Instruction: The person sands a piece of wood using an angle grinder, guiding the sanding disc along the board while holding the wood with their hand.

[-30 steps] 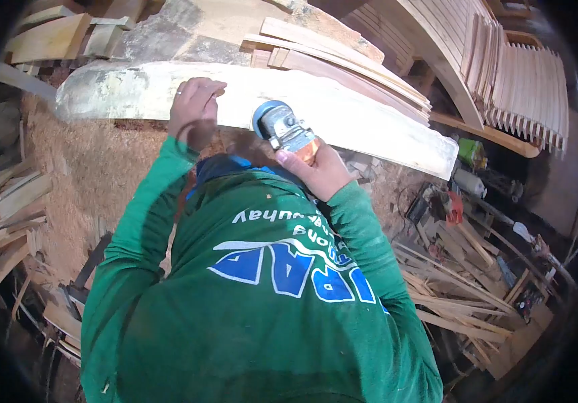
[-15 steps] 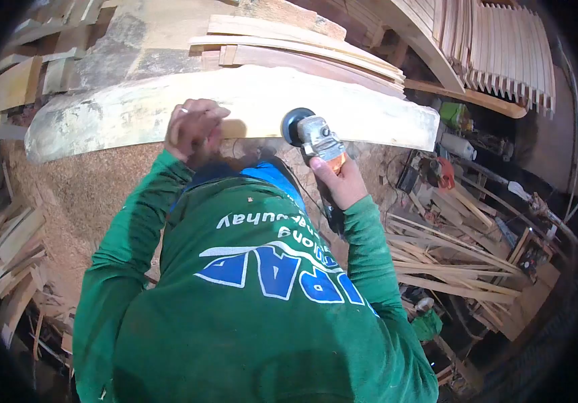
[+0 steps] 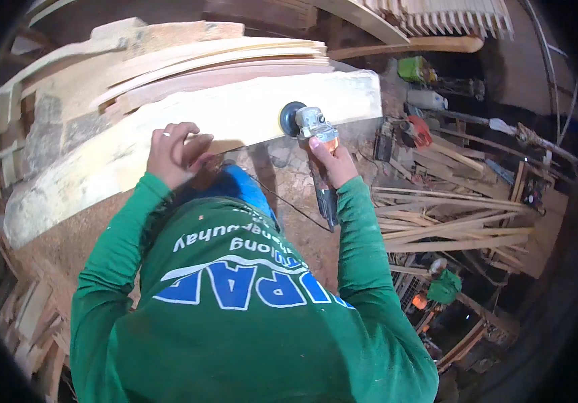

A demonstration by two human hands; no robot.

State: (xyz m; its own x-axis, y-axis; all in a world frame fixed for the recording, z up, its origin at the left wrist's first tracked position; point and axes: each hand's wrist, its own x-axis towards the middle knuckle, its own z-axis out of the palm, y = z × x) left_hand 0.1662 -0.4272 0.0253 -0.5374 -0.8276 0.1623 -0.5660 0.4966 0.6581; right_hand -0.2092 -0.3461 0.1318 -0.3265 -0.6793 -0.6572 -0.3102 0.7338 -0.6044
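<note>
A long pale wooden slab (image 3: pixel 249 107) with a slightly curved edge lies across in front of me. My right hand (image 3: pixel 337 163) is wrapped round the orange and black body of an angle grinder (image 3: pixel 316 124), thumb on top. The grinder's round dark disc (image 3: pixel 292 119) is at the slab's near edge; whether it touches the wood I cannot tell. My left hand (image 3: pixel 173 154) is over the near edge further left, its fingers loosely bent and apart, with nothing visible in them. A dark cord (image 3: pixel 296 207) runs below the grinder.
Stacked thin boards (image 3: pixel 215 64) lie behind the slab. Loose wood strips (image 3: pixel 450 218) are heaped on the right, near a red tool (image 3: pixel 417 131), a white container (image 3: pixel 427 100) and a green object (image 3: pixel 411 69). Scrap wood (image 3: pixel 30 316) lies at the lower left.
The view has turned, so the slab now slants up to the right. The grinder's disc has shifted along the slab nearer its right end. The left hand has its fingers more raised.
</note>
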